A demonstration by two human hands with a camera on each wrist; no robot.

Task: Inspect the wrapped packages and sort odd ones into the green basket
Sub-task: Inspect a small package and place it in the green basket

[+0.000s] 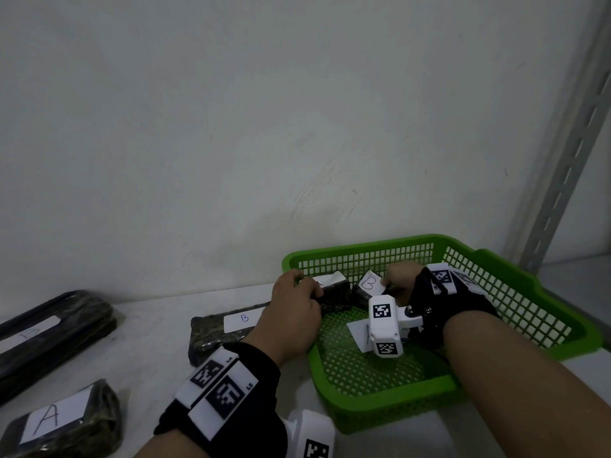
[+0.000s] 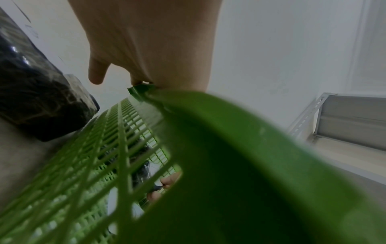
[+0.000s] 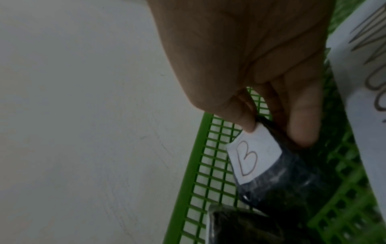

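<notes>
The green basket (image 1: 363,249) stands at the right, and both hands reach into its far left corner. My left hand (image 1: 302,292) comes over the basket's left rim (image 2: 229,148) and grips a small black wrapped package (image 1: 335,287) with a white label. In my right hand (image 1: 395,276), thumb and fingers (image 3: 300,132) pinch the top of a black package labelled B (image 1: 367,285) (image 3: 271,165), which stands tilted against the far mesh wall (image 3: 188,181). The left hand's package (image 3: 240,227) lies just beside it.
A white paper sheet (image 1: 358,335) lies on the basket floor, partly under the wrist camera. On the white shelf to the left lie a long package labelled B (image 1: 231,325), another long black package (image 1: 49,332) and a package labelled A (image 1: 59,421). The wall is close behind; a metal upright (image 1: 568,153) stands at the right.
</notes>
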